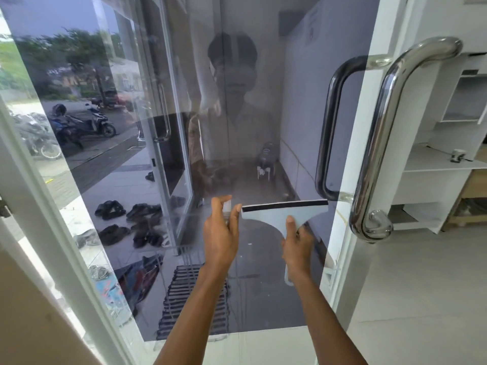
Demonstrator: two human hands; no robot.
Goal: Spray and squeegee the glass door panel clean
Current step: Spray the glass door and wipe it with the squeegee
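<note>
Currently the left hand [220, 233] is curling its fingers around a small clear spray bottle [227, 206], and the right hand [297, 243] is gripping the squeegee [279, 213] by its handle, thumb up on the head. The blade is sitting level, apparently against the lower glass door panel [237, 101], its right end just beside the pull handle [379, 143].

Risks:
- A sideways stroke is likely catching the handle mount and leaving a streak.
- A left fingertip is touching the blade end, risking smudges.

No writing or brand is showing legibly.
</note>
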